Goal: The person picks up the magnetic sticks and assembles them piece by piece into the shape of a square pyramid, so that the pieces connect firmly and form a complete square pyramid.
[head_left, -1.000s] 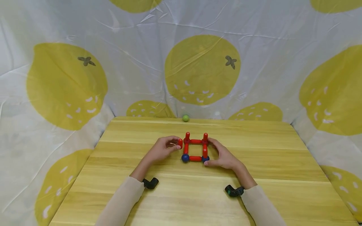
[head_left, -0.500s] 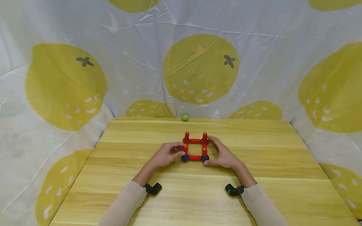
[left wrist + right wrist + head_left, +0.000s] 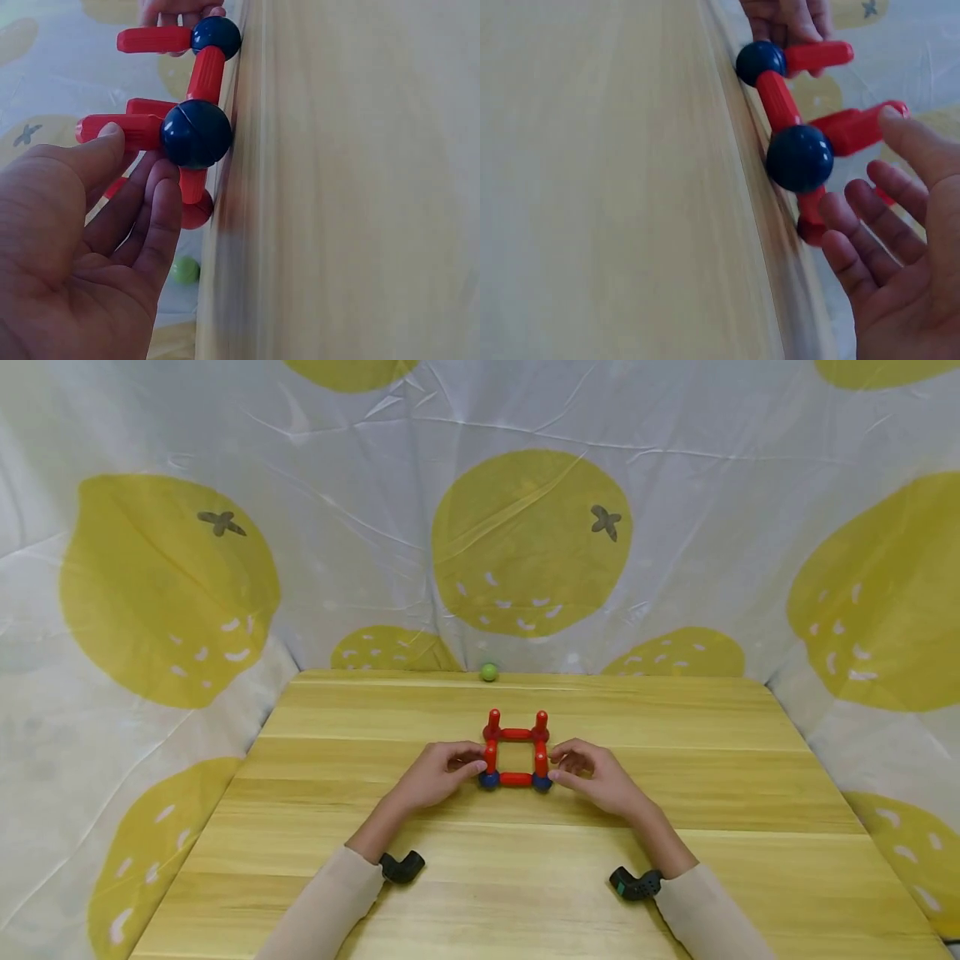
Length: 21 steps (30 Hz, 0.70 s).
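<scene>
A square frame of red magnetic sticks (image 3: 516, 779) and balls lies on the wooden table, with a short red stick upright on each corner. Its near corners are blue balls (image 3: 489, 781) (image 3: 196, 133); the far ones are red balls (image 3: 541, 735). My left hand (image 3: 438, 774) pinches the near-left upright stick (image 3: 139, 131), thumb on its side and fingers behind, above the blue ball. At the near-right upright stick (image 3: 859, 131), my right hand (image 3: 600, 779) has its thumb tip close by the top, while the other fingers are loosely spread beside the frame.
A green ball (image 3: 489, 672) sits at the table's far edge, against the lemon-print cloth (image 3: 536, 543). Bare wooden table (image 3: 510, 877) stretches in front of the frame and to both sides. A black camera (image 3: 403, 867) is strapped on each wrist.
My left hand has brought a red stick to the near-left blue ball, where it stands upright. My right hand has let go of the near-right corner and drawn back slightly.
</scene>
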Tool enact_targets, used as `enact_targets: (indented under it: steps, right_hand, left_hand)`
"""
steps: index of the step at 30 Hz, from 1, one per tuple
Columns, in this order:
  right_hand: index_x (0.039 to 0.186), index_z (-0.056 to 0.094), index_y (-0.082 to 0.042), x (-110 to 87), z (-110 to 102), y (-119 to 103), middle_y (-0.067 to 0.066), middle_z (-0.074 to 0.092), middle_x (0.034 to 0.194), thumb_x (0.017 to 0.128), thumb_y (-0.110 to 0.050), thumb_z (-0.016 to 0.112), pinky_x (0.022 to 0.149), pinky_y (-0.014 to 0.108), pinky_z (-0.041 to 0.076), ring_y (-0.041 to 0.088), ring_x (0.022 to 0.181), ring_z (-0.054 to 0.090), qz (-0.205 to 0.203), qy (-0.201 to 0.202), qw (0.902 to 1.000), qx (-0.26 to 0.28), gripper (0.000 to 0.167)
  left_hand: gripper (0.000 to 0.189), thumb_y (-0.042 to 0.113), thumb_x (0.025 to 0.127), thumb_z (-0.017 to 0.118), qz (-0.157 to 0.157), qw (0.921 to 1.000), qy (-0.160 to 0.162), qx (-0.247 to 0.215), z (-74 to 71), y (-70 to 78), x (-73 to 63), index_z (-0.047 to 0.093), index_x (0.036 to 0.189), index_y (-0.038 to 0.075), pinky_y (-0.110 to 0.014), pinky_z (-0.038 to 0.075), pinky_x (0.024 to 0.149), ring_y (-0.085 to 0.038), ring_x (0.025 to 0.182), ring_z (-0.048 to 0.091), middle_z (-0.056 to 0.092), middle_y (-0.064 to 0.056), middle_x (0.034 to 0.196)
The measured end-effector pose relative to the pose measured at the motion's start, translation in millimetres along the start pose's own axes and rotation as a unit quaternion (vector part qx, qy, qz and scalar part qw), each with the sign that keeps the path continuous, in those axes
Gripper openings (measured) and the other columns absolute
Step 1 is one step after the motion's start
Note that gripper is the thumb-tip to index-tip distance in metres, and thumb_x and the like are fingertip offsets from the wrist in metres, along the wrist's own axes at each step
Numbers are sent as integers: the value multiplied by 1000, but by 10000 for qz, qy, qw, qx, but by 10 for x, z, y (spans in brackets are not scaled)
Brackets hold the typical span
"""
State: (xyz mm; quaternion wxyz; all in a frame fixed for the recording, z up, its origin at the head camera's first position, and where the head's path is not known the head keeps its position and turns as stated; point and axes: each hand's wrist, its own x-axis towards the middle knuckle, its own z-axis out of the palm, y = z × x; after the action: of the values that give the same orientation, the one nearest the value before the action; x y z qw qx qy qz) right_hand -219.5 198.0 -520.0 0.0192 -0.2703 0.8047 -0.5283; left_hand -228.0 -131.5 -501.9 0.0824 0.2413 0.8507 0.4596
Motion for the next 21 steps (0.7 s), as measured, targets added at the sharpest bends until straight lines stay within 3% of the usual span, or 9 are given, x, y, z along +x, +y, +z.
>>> enact_targets:
  steps: [11, 21]
  right_hand:
    - [112, 74, -20, 83, 91, -18, -3, 72, 101, 98, -27, 72, 77, 26, 56, 13, 87, 65, 353, -83, 9986, -386, 15]
    - [111, 76, -16, 159, 155, -32, -1, 71, 101, 99, -24, 71, 80, 24, 54, 12, 88, 64, 360, -7, 9981, -500, 15]
  left_hand:
    - [29, 35, 103, 64, 168, 9987, 248, 409, 107, 78, 55, 72, 125, 17, -26, 58, 88, -6, 98, 70, 75, 5, 113]
    - [25, 30, 103, 65, 211, 9973, 372, 600, 187, 124, 120, 72, 121, 15, -23, 56, 76, -6, 83, 65, 74, 6, 101]
